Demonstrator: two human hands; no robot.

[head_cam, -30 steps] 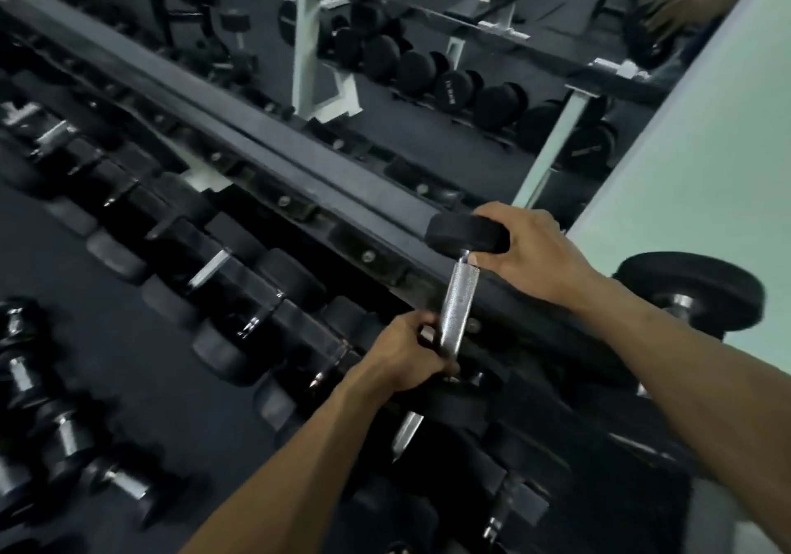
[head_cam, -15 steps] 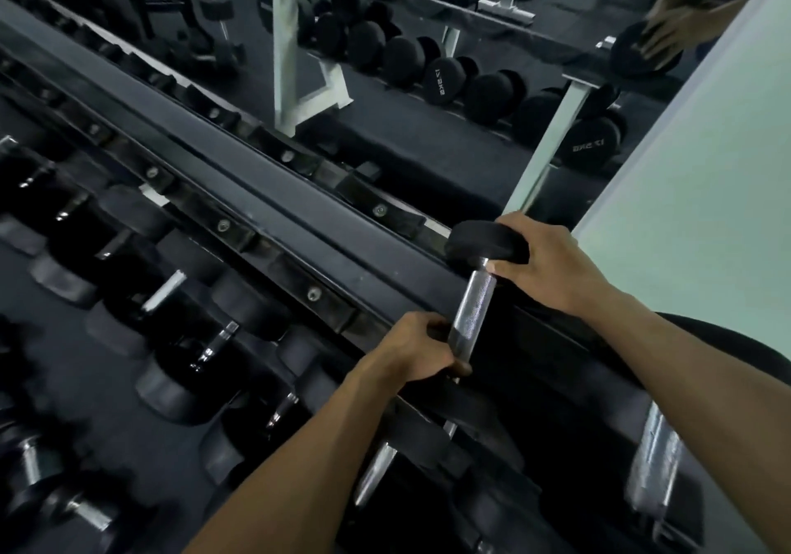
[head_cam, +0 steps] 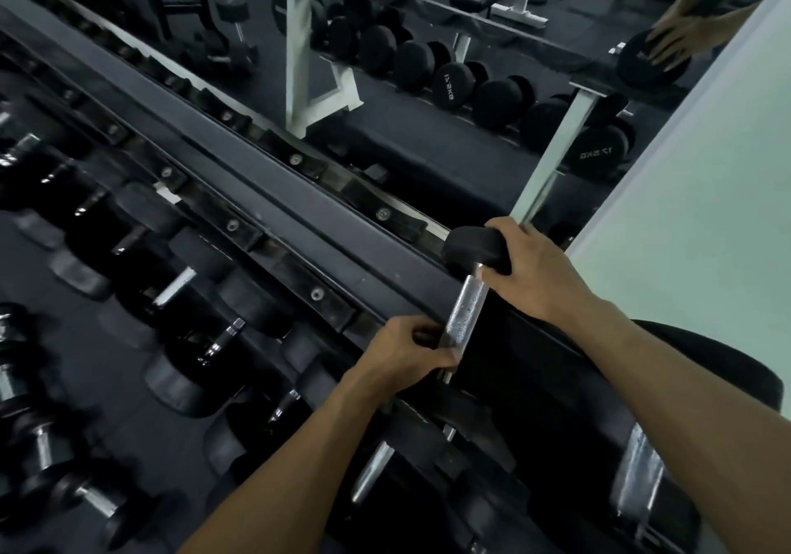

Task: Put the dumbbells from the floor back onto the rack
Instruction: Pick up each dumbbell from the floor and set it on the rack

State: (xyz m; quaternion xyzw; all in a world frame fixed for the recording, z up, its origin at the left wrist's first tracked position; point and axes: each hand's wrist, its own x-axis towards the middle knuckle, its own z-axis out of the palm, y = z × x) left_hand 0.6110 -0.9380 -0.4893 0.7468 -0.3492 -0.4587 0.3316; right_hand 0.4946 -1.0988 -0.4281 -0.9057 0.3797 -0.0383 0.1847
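The long black steel dumbbell rack [head_cam: 274, 215] runs diagonally from far left to near right, its lower tiers blurred. Across its top rail lies the small black-ended dumbbell with a knurled chrome handle [head_cam: 464, 309]; its near end is hidden. The right hand [head_cam: 530, 271] grasps its far head, and the left hand [head_cam: 406, 354] clasps the handle.

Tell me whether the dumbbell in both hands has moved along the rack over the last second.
Cannot tell. The camera shifted, and the dumbbell keeps the same place on the rack's top rail, far head by the mirror, left hand and right hand gripping it.
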